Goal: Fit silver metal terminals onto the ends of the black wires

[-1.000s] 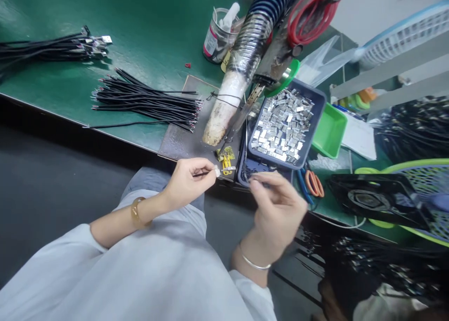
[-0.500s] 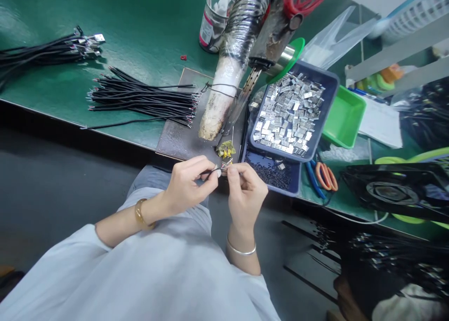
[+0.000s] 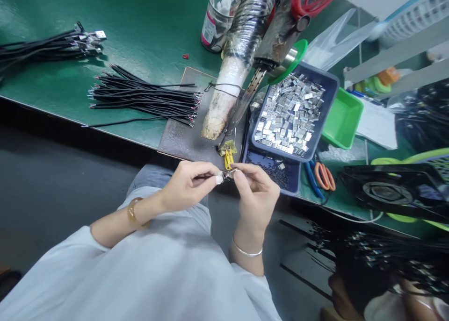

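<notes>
My left hand (image 3: pixel 191 183) is closed in a pinch on a short black cable; a white covering wraps a fingertip. My right hand (image 3: pixel 257 190) pinches a small silver USB connector (image 3: pixel 229 174) at the cable's end, and the two hands nearly meet at the table's front edge. Fingers hide most of the cable. Just beyond the hands stands a yellow clip-like holder (image 3: pixel 228 160). Above it, a soldering iron (image 3: pixel 245 94) points down beside a fume hose (image 3: pixel 222 96) wrapped in clear film.
A blue tray (image 3: pixel 329 92) of silver connector shells overlaps a lower tray (image 3: pixel 294 185) of small black pieces. Cut black cables (image 3: pixel 147 96) lie to the left, with finished-looking USB cables (image 3: pixel 56 45) beyond. Scissors (image 3: pixel 324 176) and a green bin (image 3: pixel 345 120) sit right. A person is at lower right.
My right hand has shifted right and slightly down, with the connector now below the yellow holder. More of the holder shows. My left hand has turned slightly, still gripping the cable.
</notes>
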Available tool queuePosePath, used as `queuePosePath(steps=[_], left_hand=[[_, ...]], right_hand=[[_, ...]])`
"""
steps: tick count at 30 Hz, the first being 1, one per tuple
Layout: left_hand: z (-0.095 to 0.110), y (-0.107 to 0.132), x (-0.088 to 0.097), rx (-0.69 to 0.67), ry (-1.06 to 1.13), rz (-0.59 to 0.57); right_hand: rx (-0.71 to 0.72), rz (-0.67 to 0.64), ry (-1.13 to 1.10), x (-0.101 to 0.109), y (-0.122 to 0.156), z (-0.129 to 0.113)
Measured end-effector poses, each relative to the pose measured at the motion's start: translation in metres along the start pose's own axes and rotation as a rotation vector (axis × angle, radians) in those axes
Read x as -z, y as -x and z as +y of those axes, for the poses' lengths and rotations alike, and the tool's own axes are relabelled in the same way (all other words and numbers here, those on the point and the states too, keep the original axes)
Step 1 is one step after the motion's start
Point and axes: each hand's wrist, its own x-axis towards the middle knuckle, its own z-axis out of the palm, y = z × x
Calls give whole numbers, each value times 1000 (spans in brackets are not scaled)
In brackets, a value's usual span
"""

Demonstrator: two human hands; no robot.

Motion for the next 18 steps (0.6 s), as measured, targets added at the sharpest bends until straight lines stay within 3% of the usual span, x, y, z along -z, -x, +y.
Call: queuePosePath(steps=[2,5,9,14,18], left_hand=[[0,-1,2,166,156,-29],[-2,-2,3,225,213,64],[-3,-5,5,167,130,158],[-5,-10,6,21,-54,186],[-9,-15,4,-75,-207,223]], right_hand=[[103,30,102,3,3,0],[177,115,120,6,6,-3],[131,171,-37,8,9,-8],[268,120,157,-1,8,-9],[258,40,154,-14,1,-3]])
